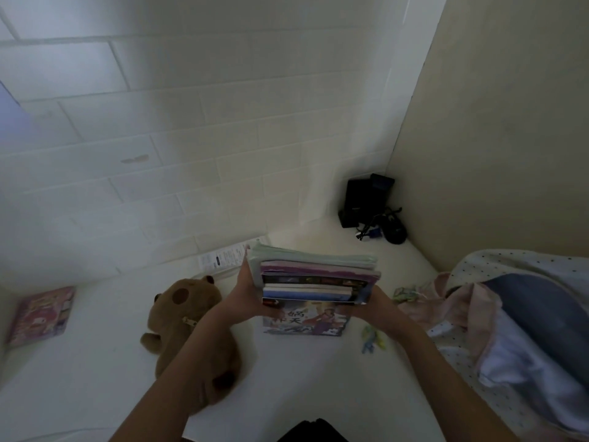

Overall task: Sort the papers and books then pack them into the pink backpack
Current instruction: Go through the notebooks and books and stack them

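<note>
I hold a stack of books and papers (314,275) above the white surface, gripped from both sides. My left hand (247,296) clasps its left edge and my right hand (377,303) its right edge. Under the stack a colourful picture book (306,323) lies flat on the surface. A pink book (41,314) lies alone at the far left. The pink backpack (455,301) sits at the right, partly under dotted and blue fabric, its opening hidden. A printed sheet (223,258) lies against the wall behind the stack.
A brown plush bear (185,317) lies just left of my left forearm. A small green-blue toy (371,339) rests near my right wrist. Black devices with cables (369,208) fill the back corner. Dotted bedding (526,346) covers the right side.
</note>
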A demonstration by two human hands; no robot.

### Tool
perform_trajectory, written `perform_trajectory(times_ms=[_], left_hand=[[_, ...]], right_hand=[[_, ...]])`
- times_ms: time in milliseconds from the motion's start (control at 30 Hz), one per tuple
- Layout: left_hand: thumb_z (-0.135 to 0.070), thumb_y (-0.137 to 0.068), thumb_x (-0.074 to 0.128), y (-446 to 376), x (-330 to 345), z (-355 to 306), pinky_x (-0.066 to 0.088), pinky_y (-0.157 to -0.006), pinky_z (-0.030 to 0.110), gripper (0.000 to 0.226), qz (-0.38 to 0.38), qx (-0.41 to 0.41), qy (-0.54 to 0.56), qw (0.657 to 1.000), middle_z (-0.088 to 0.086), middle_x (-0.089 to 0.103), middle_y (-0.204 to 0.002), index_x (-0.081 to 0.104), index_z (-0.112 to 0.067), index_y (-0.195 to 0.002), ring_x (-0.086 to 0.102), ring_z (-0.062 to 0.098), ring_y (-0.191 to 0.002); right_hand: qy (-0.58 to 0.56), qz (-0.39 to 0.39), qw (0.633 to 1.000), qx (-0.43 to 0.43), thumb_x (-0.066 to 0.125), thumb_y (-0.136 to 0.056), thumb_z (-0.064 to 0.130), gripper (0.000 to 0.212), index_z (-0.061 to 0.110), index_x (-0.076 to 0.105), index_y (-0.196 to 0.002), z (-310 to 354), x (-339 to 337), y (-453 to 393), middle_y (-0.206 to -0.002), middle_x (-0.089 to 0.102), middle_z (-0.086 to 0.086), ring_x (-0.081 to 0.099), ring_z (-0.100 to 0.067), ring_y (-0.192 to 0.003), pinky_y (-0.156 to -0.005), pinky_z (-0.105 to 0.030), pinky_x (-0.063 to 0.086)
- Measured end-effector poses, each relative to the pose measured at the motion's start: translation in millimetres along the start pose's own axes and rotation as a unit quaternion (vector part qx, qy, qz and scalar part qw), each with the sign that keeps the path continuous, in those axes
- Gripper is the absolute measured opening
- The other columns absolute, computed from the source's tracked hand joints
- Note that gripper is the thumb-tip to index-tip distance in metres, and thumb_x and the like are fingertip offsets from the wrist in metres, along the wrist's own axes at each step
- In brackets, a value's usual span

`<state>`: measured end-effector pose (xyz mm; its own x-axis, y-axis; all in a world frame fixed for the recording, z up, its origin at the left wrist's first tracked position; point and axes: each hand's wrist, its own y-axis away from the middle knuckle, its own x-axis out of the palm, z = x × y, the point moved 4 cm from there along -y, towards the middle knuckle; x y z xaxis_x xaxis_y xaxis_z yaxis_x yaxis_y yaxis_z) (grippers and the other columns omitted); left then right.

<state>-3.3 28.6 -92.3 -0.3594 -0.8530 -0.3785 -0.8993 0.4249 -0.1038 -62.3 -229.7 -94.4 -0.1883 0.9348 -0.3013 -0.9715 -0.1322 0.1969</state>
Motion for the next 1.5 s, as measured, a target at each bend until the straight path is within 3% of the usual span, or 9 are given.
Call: perform_trajectory(times_ms=[133,233,433,700,900,1033,1233,1367,1500], left_hand=[[-0.027,-0.051,0.091,-6,2,8,0.05,-0.088,0.015,0.072,0.046,-0.077,-0.028,0.996,-0.011,0.061,-0.106,0.054,-0.024,-0.112,0.058,-0.012,-0.099],[-0.015,-0.053,0.091,-10,3,17,0.047,-0.07,0.005,0.06,0.013,-0.118,-0.045,0.992,-0.027,0.063,-0.086,0.056,-0.044,-0.092,0.06,-0.017,-0.082],[-0.006,-0.056,0.089,-13,13,19,0.049,-0.088,0.022,0.061,0.03,-0.128,-0.005,0.991,-0.008,0.066,-0.103,0.059,-0.029,-0.104,0.062,0.007,-0.098],[0.003,-0.06,0.084,-4,22,29,0.05,-0.095,0.038,0.052,0.066,-0.168,0.01,0.984,0.012,0.066,-0.108,0.061,-0.012,-0.105,0.062,0.027,-0.104],[-0.019,-0.059,0.089,-8,21,33,0.052,-0.084,0.029,0.044,0.034,-0.197,-0.021,0.98,0.0,0.071,-0.098,0.069,-0.02,-0.098,0.066,0.015,-0.091],[-0.03,-0.056,0.089,-8,9,27,0.052,-0.067,0.013,0.034,0.048,-0.215,0.024,0.975,-0.015,0.074,-0.081,0.07,-0.032,-0.084,0.069,0.0,-0.078],[-0.028,-0.071,0.079,-1,8,37,0.058,-0.065,0.03,0.037,-0.007,-0.303,0.192,0.933,0.005,0.076,-0.089,0.065,-0.016,-0.104,0.073,0.024,-0.081],[-0.019,-0.079,0.072,5,15,48,0.058,-0.071,0.039,0.037,-0.065,-0.356,0.287,0.887,0.018,0.073,-0.094,0.059,-0.006,-0.111,0.07,0.034,-0.084],[-0.014,-0.082,0.068,8,16,58,0.058,-0.074,0.041,0.04,-0.043,-0.377,0.291,0.878,0.02,0.072,-0.099,0.056,-0.003,-0.118,0.07,0.033,-0.086]], right_hand=[[0.018,-0.006,1.0,-0.005,0.075,-0.079,0.024,0.028,0.035,0.061,-0.102,2,-2,-7,-0.102,0.068,0.01,0.065,-0.001,-0.09,-0.071,-0.009,0.051],[0.01,0.002,1.0,-0.013,0.074,-0.081,0.018,0.037,0.021,0.06,-0.115,-1,1,-13,-0.107,0.067,0.003,0.065,-0.009,-0.096,-0.076,-0.014,0.052],[-0.01,-0.021,0.999,0.035,0.077,-0.078,0.019,0.023,0.035,0.067,-0.092,-20,7,-13,-0.083,0.072,0.011,0.068,0.001,-0.076,-0.064,-0.012,0.052],[0.014,-0.016,0.999,0.045,0.075,-0.08,0.02,0.027,0.035,0.064,-0.099,-22,11,-14,-0.092,0.07,0.013,0.065,0.004,-0.081,-0.068,-0.011,0.051],[0.005,-0.057,0.997,0.045,0.072,-0.084,0.024,0.013,0.034,0.066,-0.091,-22,6,-20,-0.073,0.069,0.02,0.064,0.006,-0.071,-0.065,-0.013,0.048],[-0.019,-0.065,0.997,0.045,0.072,-0.08,0.038,0.038,0.033,0.059,-0.115,-17,12,-27,-0.103,0.065,0.022,0.062,0.005,-0.091,-0.072,-0.011,0.046],[-0.156,-0.094,0.979,0.095,0.062,-0.086,0.041,0.038,0.03,0.052,-0.121,-22,32,-37,-0.126,0.059,0.001,0.059,-0.012,-0.107,-0.085,-0.027,0.049],[-0.208,-0.029,0.954,0.213,0.068,-0.074,0.054,0.085,0.022,0.032,-0.145,-51,52,-31,-0.141,0.049,-0.005,0.052,-0.022,-0.123,-0.102,-0.041,0.045],[-0.204,-0.032,0.951,0.228,0.077,-0.064,0.057,0.097,0.022,0.035,-0.144,-70,69,-27,-0.134,0.056,-0.006,0.057,-0.022,-0.118,-0.093,-0.037,0.051]])
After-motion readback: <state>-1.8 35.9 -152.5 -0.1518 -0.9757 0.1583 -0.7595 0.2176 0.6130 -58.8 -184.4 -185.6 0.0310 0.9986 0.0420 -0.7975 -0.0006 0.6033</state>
